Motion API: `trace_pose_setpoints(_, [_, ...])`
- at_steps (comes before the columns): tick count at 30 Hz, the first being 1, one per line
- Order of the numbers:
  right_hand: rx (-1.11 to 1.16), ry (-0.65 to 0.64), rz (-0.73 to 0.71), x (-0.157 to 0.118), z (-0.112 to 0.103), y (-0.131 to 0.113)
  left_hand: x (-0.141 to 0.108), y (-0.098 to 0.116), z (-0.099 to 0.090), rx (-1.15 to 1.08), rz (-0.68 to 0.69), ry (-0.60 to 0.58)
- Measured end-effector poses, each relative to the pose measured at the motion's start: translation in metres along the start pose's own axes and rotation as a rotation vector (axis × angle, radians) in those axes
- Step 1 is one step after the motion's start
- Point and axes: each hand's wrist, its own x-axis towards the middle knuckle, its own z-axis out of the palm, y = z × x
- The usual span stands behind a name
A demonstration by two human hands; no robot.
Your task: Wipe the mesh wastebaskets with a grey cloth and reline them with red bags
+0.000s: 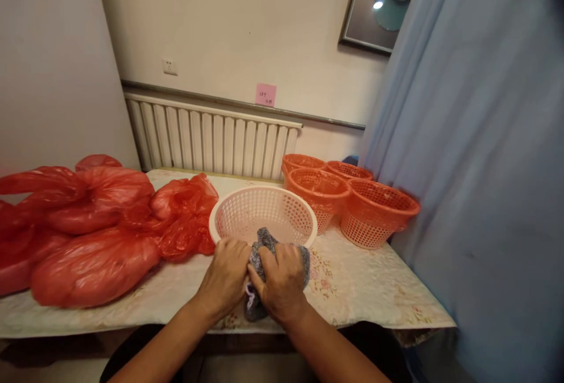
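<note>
A grey speckled piece of fabric (263, 242) is bunched between my two hands at the near edge of the table, with a light purple edge showing below. My left hand (227, 274) is closed on its left side. Fingers of my right hand (282, 277) wrap round the middle, and some cloth sticks out to the right of the knuckles. Just beyond my hands stands a white perforated basket (263, 212). Part of its near rim is hidden by the hands and the fabric.
Red plastic bags (101, 259), full and knotted, lie on the left of the flowered tablecloth (361, 283). Several orange baskets (372, 224) lined with plastic stand back right. A blue curtain (476, 165) hangs at the right; a radiator (211, 139) is behind.
</note>
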Motion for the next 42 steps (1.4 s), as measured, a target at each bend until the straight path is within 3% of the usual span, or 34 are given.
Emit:
trace_pose_setpoints(2, [0.004,-0.034,-0.030,0.003,-0.002,-0.007,-0.001,0.001,0.003,-0.029,0.008,0.025])
trace_pose_setpoints(4, [0.027,-0.047,-0.093,0.004,-0.002,0.003,0.000,-0.004,0.003,-0.036,0.031,0.011])
trace_pose_setpoints(9, [0.192,0.089,-0.213,0.001,0.007,0.077,0.010,-0.025,0.002,-0.039,0.070,-0.036])
trace_pose_setpoints(12, [0.379,0.065,-0.168,-0.003,0.013,0.117,0.012,-0.037,0.002,-0.066,0.089,-0.034])
trace_pose_setpoints(14, [0.443,0.075,-0.088,-0.004,0.016,0.124,0.013,-0.041,0.001,-0.075,0.089,-0.039])
trace_pose_setpoints(16, [0.439,0.146,-0.011,-0.005,0.018,0.115,0.014,-0.037,-0.002,-0.056,0.079,-0.057])
trace_pose_setpoints(19, [0.333,0.209,0.052,-0.006,0.016,0.077,0.015,-0.014,-0.004,0.023,0.037,-0.074])
trace_pose_setpoints(22, [0.178,0.125,0.082,-0.006,0.008,0.036,0.014,0.016,0.001,0.072,-0.020,-0.037])
trace_pose_setpoints(25, [0.101,0.057,0.027,-0.005,0.000,0.017,0.010,0.026,0.007,0.043,-0.057,0.036])
trace_pose_setpoints(27, [0.106,0.043,-0.056,-0.003,-0.001,0.024,0.008,0.018,0.009,0.017,-0.034,0.030])
trace_pose_setpoints(30, [0.195,0.062,-0.126,0.001,0.002,0.059,0.009,-0.007,0.006,0.000,0.013,-0.008])
trace_pose_setpoints(34, [0.435,0.047,-0.048,0.002,0.007,0.115,0.015,-0.033,-0.002,-0.036,0.068,-0.070])
trace_pose_setpoints(36, [0.504,0.057,0.025,0.002,0.008,0.125,0.018,-0.035,-0.006,-0.036,0.073,-0.094])
trace_pose_setpoints(39, [0.461,0.111,0.081,0.002,0.008,0.108,0.022,-0.019,-0.008,0.005,0.047,-0.093])
trace_pose_setpoints(42, [0.298,0.086,0.090,0.001,0.003,0.065,0.021,0.009,-0.002,0.060,0.036,-0.056])
